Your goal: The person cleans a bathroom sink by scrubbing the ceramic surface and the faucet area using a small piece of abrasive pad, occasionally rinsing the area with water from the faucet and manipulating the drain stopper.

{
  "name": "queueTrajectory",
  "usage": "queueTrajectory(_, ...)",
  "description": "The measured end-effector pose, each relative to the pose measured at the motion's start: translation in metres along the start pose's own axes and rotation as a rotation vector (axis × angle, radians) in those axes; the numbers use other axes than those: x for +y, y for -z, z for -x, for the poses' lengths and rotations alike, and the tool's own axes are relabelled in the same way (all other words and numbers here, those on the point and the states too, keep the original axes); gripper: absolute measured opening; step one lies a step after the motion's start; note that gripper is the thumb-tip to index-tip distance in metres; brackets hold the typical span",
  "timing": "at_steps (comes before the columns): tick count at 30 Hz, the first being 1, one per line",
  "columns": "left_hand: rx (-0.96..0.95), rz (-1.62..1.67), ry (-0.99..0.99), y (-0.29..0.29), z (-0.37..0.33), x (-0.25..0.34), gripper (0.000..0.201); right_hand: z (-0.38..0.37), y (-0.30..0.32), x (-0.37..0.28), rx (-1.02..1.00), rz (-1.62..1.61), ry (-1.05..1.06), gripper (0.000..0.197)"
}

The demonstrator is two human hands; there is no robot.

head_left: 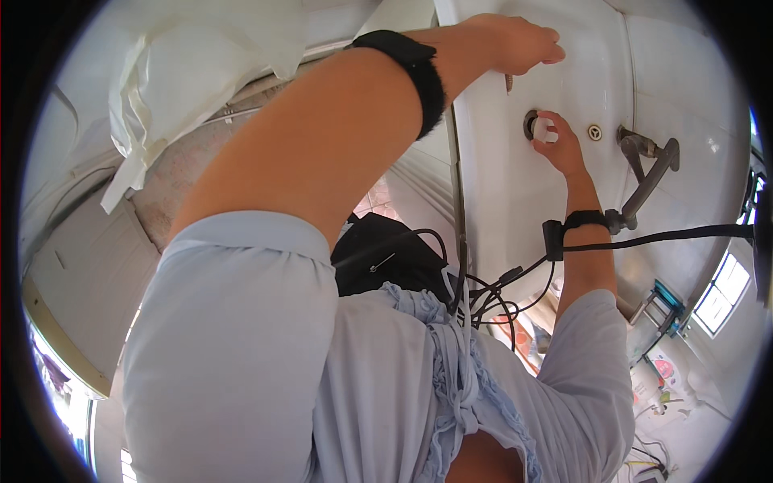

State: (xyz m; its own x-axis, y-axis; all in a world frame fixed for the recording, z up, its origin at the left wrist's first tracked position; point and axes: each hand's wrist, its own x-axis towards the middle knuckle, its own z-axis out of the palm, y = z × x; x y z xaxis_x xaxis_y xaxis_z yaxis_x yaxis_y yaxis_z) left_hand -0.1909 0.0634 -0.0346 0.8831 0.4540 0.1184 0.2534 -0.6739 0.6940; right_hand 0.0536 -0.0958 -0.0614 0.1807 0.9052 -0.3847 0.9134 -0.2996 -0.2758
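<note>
The right hand is pinching a small white piece, likely light and slippery, best held by its sides; I cannot tell whether the left hand is gripping anything.

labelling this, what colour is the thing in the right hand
The thing looks white, seen in head view.

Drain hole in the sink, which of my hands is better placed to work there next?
Probably your right hand: it holds a small white object beside the dark drain hole in the sink. Your left hand is farther from the hole, and I can't tell whether it holds anything.
</note>
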Motion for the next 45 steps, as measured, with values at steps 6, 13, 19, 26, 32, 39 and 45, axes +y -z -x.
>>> queueTrajectory(6,0.045,-0.029,0.033,-0.004,-0.004,0.000,0.025,-0.003,0.001,0.004,-0.043,-0.046,-0.034,0.054)
queueTrajectory(13,0.065,0.059,0.145,-0.004,-0.004,0.004,0.027,-0.008,0.007,0.006,-0.091,-0.010,-0.033,0.054)
queueTrajectory(19,0.061,-0.038,0.014,-0.008,-0.008,-0.003,0.026,-0.013,0.009,0.011,-0.086,-0.076,0.001,0.055)
queueTrajectory(26,0.074,0.105,0.152,-0.002,-0.001,0.004,0.026,-0.010,0.009,0.015,-0.113,-0.127,-0.011,0.057)
queueTrajectory(32,0.017,0.086,0.155,0.000,0.000,0.005,0.028,-0.011,0.014,0.019,-0.158,-0.248,-0.083,0.058)
queueTrajectory(39,0.073,0.036,0.107,-0.005,-0.002,0.002,0.028,-0.012,0.022,0.019,-0.201,-0.569,-0.284,0.055)
queueTrajectory(45,0.062,0.058,0.121,-0.001,0.000,0.002,0.028,-0.010,0.021,0.015,-0.165,-0.636,-0.321,0.052)
